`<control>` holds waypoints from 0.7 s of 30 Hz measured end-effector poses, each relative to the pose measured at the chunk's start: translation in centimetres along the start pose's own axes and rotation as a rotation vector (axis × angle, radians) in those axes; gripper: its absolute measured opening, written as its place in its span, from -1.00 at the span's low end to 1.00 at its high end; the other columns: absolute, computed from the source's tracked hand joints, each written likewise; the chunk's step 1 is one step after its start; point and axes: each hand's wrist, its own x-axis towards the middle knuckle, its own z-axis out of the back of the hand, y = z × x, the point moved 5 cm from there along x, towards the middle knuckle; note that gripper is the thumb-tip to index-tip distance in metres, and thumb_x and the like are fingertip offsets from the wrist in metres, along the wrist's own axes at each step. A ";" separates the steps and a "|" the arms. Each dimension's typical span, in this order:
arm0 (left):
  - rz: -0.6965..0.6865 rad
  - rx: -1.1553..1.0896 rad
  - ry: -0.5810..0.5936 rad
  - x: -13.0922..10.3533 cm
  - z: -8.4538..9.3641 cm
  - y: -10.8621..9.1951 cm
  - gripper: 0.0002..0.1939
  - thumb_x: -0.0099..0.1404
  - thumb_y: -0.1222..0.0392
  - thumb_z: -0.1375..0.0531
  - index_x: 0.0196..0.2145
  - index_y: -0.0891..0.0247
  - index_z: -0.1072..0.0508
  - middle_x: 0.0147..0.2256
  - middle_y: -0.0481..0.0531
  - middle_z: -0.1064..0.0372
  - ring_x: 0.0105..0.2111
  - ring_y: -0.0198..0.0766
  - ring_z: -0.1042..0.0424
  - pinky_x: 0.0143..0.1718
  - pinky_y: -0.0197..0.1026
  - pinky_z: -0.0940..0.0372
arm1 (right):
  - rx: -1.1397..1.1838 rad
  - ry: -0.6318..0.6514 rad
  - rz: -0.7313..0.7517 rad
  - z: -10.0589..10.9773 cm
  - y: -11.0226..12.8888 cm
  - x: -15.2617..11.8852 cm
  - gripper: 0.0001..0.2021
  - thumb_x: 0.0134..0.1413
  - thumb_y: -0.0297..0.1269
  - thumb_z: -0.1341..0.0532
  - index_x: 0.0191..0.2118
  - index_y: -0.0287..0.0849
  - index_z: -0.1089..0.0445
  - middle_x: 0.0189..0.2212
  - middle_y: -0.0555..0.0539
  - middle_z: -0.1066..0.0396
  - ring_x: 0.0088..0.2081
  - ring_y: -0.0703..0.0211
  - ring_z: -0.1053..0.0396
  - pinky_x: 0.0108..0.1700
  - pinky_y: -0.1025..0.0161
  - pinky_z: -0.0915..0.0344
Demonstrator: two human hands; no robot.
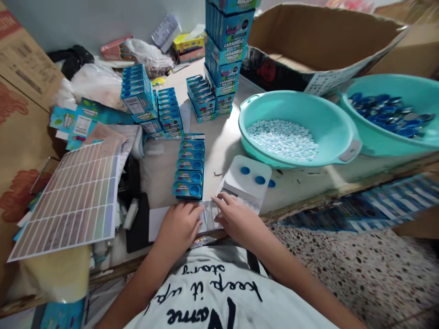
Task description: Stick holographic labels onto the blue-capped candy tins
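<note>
Our cluttered pale desk (161, 160) stands above a speckled floor (318, 256). Our left grip (180, 224) and right grip (235, 214) touch the clear plastic (208, 215) between them, fingers bent; whether they pinch, we cannot tell. The Caramelo display box (188, 171) lies at our left grip's twelve o'clock.
</note>
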 end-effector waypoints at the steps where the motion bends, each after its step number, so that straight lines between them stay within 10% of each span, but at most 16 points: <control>1: 0.044 0.034 -0.014 0.0 -0.2 0.4 -0.71 0.30 0.23 -0.28 -0.01 0.16 -0.52 -0.11 0.15 -0.52 -0.16 -0.04 -0.44 -0.20 -0.04 -0.32 | -0.020 0.006 0.018 0.0 0.2 0.1 -0.55 0.09 -0.46 -0.32 0.13 -0.16 -0.37 -0.02 -0.23 -0.43 -0.03 -0.07 -0.45 -0.10 0.12 -0.45; 21: -0.076 -0.099 -0.289 -3.5 -0.3 1.2 -0.87 0.39 0.28 -0.21 -0.22 0.13 -0.57 -0.08 0.06 -0.60 0.00 -0.09 -0.53 0.06 0.03 -0.37 | 0.036 -0.149 0.061 0.6 0.2 -0.6 -0.76 0.28 -0.36 -0.20 0.01 -0.09 -0.50 -0.12 -0.17 -0.50 -0.19 0.01 -0.48 -0.25 0.18 -0.37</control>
